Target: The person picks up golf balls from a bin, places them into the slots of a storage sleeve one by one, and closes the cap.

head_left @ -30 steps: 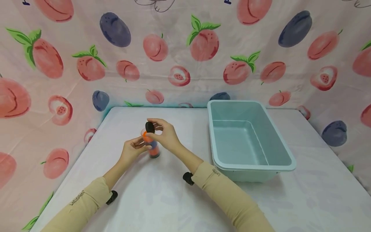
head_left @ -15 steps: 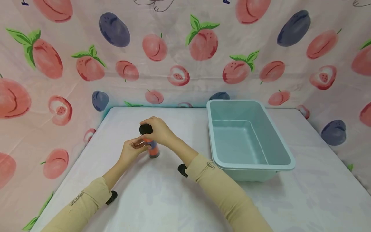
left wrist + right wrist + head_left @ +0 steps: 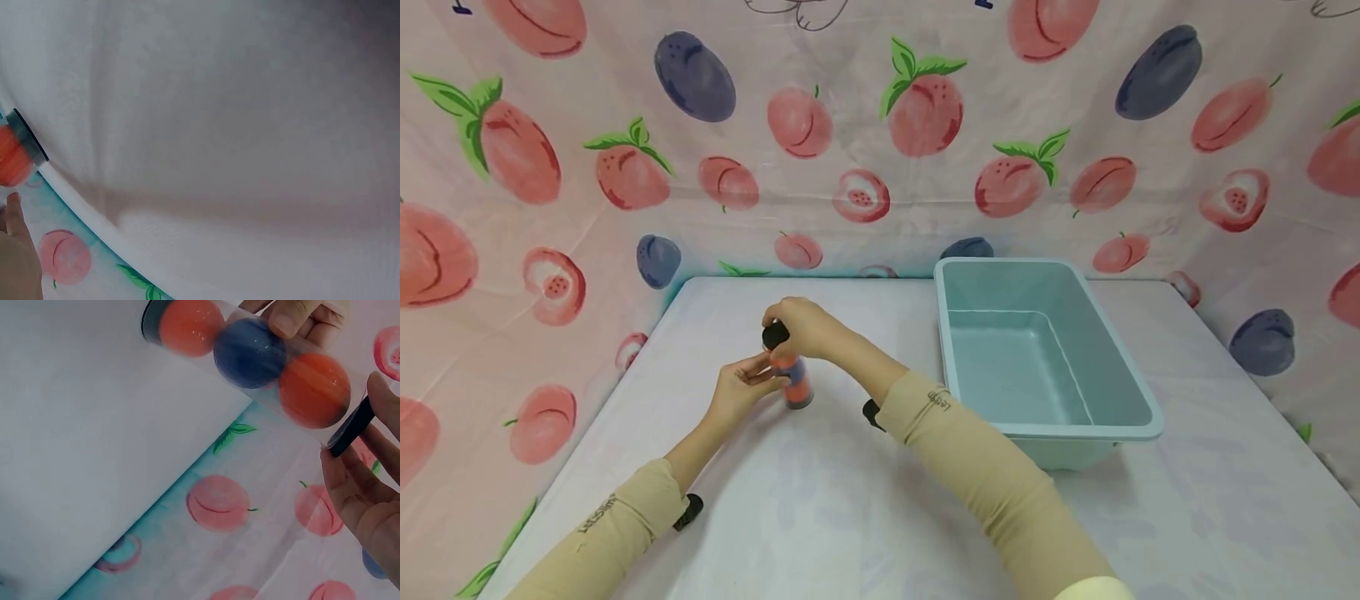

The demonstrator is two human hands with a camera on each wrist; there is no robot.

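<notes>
A clear tube (image 3: 797, 392) stands on the table, left of its middle, with a dark base. Inside it, the right wrist view shows an orange ball (image 3: 190, 326), a blue ball (image 3: 250, 353) and another orange ball (image 3: 314, 390) in a row. My left hand (image 3: 741, 392) holds the tube around its middle, the thumb on the near side. At the tube's top, my right hand (image 3: 811, 329) pinches a round black lid (image 3: 351, 427) between thumb and fingers. The lid sits slightly tilted at the mouth, one edge right at the rim.
A pale blue-green plastic basin (image 3: 951, 350) stands on the right side of the white-covered table (image 3: 820, 517). A fruit-print cloth (image 3: 865, 125) hangs behind the table and along its sides.
The black lid has turned from nearly upright beside the mouth to lying over it, as my right hand swung left and over. My left hand and the tube have stayed put.
</notes>
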